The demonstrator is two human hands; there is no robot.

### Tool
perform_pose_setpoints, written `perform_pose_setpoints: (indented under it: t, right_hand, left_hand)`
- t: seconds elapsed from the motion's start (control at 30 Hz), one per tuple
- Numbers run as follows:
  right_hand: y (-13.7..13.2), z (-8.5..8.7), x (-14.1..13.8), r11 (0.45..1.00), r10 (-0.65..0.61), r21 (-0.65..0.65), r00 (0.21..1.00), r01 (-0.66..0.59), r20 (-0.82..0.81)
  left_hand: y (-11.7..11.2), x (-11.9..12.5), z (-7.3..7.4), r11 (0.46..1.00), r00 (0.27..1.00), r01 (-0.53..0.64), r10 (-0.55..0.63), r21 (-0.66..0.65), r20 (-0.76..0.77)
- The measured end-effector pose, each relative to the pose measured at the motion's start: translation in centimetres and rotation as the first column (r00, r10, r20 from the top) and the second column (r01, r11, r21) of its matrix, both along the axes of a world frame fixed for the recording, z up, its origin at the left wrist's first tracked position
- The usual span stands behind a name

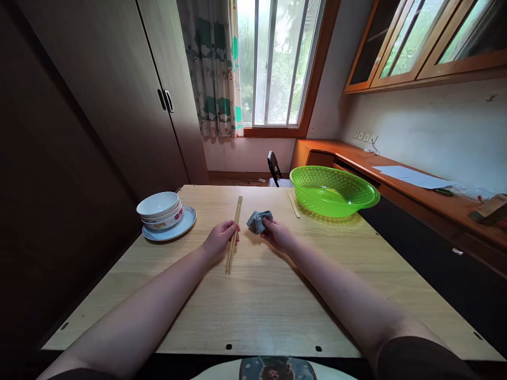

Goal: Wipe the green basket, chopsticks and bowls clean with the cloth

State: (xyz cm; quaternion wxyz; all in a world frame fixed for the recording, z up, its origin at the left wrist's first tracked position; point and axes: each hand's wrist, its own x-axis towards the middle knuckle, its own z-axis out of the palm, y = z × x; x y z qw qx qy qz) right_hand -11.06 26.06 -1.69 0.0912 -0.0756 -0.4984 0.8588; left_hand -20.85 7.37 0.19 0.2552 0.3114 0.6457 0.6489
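Note:
My left hand (222,238) is closed around a pair of wooden chopsticks (238,206), gripping them near the middle over the table. Their lower ends point toward me. Just to the right, my right hand (278,235) pinches a crumpled grey-blue cloth (258,220). A small gap separates the cloth from the chopsticks. Farther right, more chopsticks (293,203) lie on the table beside a green plastic basin (336,195). At the left, several stacked white bowls (158,206) with floral marks rest on a blue-rimmed plate (190,221).
The light wooden table (237,316) spans the space before me. Beyond its far edge stands a folding chair (274,166). An orange-brown desk (348,150) with white papers (412,176) runs along the right wall. A tall wardrobe (119,95) borders the left side.

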Motion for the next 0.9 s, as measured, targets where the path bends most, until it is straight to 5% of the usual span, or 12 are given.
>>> perform_pose_setpoints:
  t: [0.13,0.33,0.9]
  right_hand:
    - [-0.4,-0.1,0.1,0.999,0.032,0.014,0.999,-0.032,-0.039]
    - [-1.3,-1.0,0.0,0.984,0.116,0.136,0.993,-0.117,0.019]
    - [0.4,-1.1,-0.8,0.996,-0.071,0.057,0.996,0.073,-0.049]
  left_hand:
    - [0.2,1.2,0.0,0.971,0.965,0.094,-0.143,-0.221,-0.221]
    - [0.3,1.7,0.2,0.896,0.794,0.134,-0.353,-0.424,-0.495]
    - [0.1,1.3,0.8,0.868,0.707,0.041,-0.375,-0.495,-0.6]
